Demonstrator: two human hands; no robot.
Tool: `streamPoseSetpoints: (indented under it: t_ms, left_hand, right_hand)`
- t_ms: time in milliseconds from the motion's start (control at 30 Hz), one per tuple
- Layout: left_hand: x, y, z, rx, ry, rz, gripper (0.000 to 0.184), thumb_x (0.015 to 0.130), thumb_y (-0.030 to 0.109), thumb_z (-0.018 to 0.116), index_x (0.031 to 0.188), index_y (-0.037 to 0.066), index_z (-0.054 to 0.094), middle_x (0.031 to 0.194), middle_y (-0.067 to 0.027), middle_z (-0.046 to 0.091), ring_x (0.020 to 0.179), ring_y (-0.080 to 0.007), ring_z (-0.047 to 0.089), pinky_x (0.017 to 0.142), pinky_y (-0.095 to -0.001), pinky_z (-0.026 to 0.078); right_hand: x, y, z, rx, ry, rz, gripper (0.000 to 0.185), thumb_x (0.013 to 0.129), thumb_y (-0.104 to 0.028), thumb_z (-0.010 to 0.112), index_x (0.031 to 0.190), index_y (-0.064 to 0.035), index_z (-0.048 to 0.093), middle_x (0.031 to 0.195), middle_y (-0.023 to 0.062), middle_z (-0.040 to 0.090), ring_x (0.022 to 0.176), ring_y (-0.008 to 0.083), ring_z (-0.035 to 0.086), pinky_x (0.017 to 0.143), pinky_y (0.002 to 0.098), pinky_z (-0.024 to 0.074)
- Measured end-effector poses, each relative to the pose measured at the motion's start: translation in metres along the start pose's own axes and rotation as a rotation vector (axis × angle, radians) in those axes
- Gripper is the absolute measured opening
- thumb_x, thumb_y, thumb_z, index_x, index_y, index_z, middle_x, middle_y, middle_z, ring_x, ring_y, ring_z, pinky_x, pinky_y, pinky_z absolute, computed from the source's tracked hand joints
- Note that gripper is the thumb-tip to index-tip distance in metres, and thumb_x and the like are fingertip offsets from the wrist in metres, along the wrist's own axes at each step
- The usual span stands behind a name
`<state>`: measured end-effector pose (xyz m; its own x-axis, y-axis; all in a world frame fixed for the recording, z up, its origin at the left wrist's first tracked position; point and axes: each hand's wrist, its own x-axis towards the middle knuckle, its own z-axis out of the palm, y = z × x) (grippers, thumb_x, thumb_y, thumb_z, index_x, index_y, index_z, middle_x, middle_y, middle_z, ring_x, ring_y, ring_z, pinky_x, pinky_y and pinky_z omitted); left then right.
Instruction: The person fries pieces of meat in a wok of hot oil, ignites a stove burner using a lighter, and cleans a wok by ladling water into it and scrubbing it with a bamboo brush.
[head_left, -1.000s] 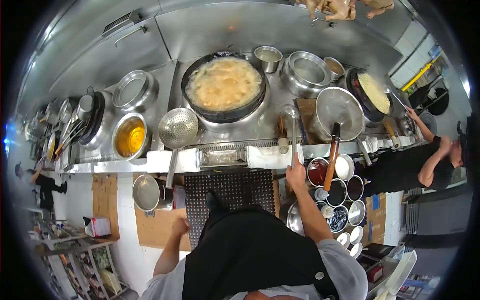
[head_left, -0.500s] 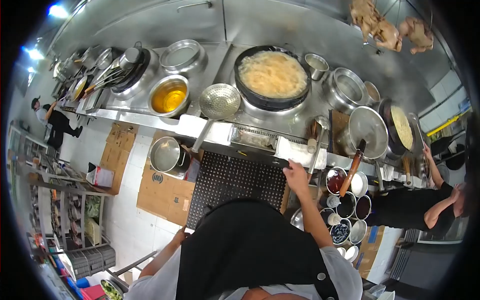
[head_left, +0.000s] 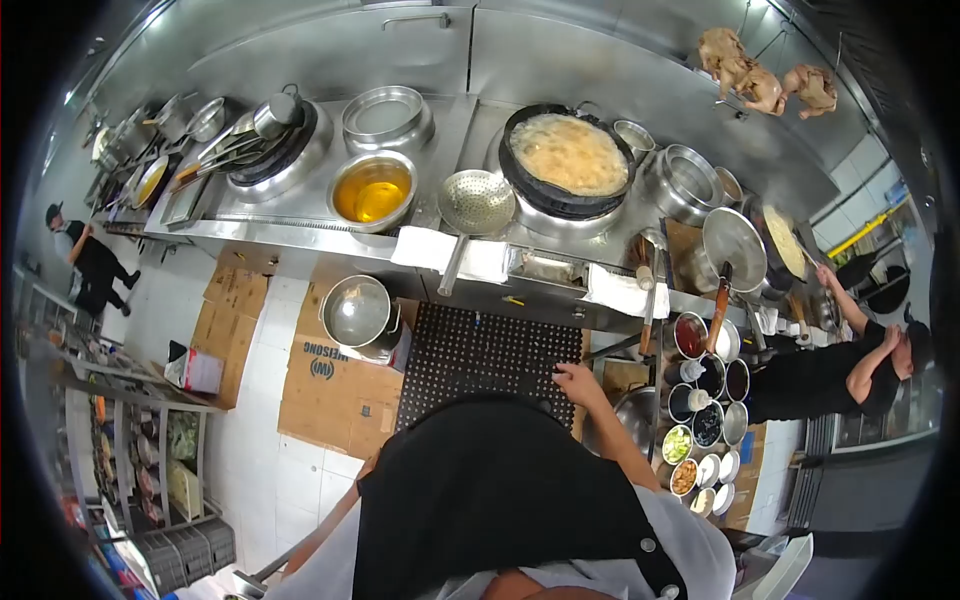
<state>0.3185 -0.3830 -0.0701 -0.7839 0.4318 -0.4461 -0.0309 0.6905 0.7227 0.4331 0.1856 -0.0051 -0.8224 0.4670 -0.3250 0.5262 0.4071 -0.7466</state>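
My right hand hangs in front of the stove edge, above the black perforated mat. Its fingers look loosely apart, with nothing seen in them. The edge of my left hand shows beside my black apron, and its fingers are hidden. Ahead, a black wok on the range holds bubbling, foamy golden oil. A perforated strainer ladle lies left of it, handle over the front edge. Next to that stands a metal bowl of yellow oil. Neither hand touches these.
A steel pot stands low, near cardboard on the floor. At right are a large pan with a wooden handle and several seasoning containers. A co-worker stands at the right. Plucked birds hang above.
The view has shifted, so the stove sits further right. My right hand has drawn back from the stove edge. My left hand has slipped mostly behind the apron.
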Motion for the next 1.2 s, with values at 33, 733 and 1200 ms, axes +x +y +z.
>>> streamPoseSetpoints:
  t_ms: [33,733,1200]
  left_hand:
    - [0.003,-0.002,-0.01,-0.158,-0.06,0.019,0.039,0.104,0.019,0.052,0.136,-0.002,0.061,0.142,-0.0177,0.06,0.121,-0.0302,0.064,0.102,-0.0359,0.05]
    - [0.057,0.028,-0.083,-0.35,-0.367,0.11,0.042,0.104,0.022,0.053,0.136,-0.005,0.059,0.126,-0.0161,0.069,0.123,-0.0291,0.062,0.1,-0.0362,0.052]
    - [0.036,0.13,-0.1,-0.55,-0.092,0.303,0.041,0.102,0.028,0.057,0.126,-0.005,0.063,0.106,-0.0154,0.07,0.105,-0.0307,0.064,0.09,-0.0374,0.052]
  right_hand:
    - [-0.008,0.022,0.006,0.141,-0.019,0.149,0.05,0.088,-0.025,0.075,0.13,0.0008,0.065,0.082,0.0123,0.072,0.066,0.0234,0.066,0.068,0.0364,0.0544]
    - [-0.181,0.101,0.026,0.482,0.188,0.72,0.017,0.091,-0.023,0.066,0.093,-0.0062,0.07,0.085,0.0068,0.069,0.07,0.02,0.071,0.051,0.037,0.0592]
    - [-0.121,0.125,0.075,0.365,-0.013,0.644,0.019,0.095,-0.021,0.061,0.083,-0.0062,0.065,0.073,0.0061,0.064,0.059,0.0195,0.065,0.051,0.0365,0.0547]
